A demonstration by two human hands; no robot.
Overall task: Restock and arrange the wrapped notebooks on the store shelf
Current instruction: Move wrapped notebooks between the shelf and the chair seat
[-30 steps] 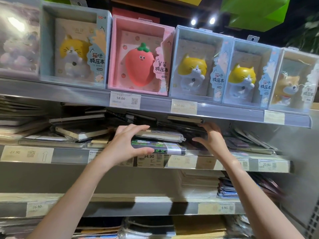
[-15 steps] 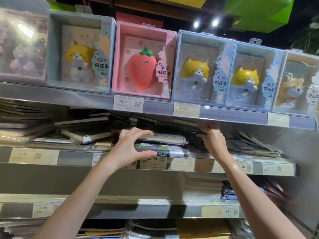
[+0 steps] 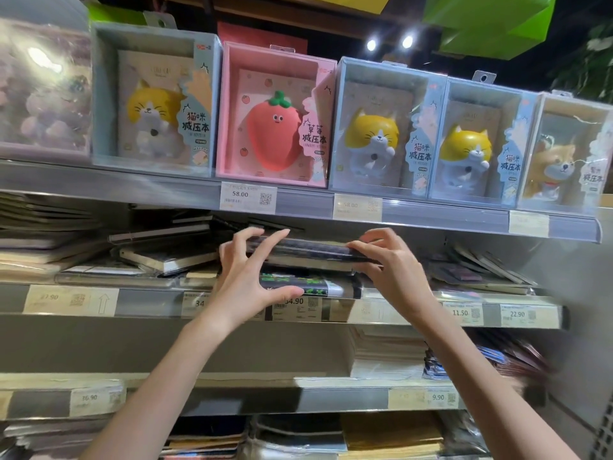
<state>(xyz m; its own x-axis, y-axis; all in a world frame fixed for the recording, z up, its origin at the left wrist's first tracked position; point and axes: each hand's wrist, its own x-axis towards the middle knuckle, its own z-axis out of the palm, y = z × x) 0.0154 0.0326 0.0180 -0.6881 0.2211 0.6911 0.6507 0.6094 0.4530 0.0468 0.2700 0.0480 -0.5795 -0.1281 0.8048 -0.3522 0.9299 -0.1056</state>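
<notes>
Gripping dark notebook stack (image 3: 308,252): left hand (image 3: 247,277), right hand (image 3: 389,263); covers blurred.

leftmost boxed toy (image 3: 43,91) blurred and cut by the frame edge; faded price tag (image 3: 528,222) unreadable; dark wrapped notebook (image 3: 308,249) partly hidden behind fingers (image 3: 265,247).

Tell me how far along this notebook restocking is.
Partway. Done: a short stack of wrapped notebooks sits at the shelf's front edge. In hand: the left hand and right hand hold a dark wrapped notebook over it. Left: the skewed notebooks beside it need straightening.
</notes>
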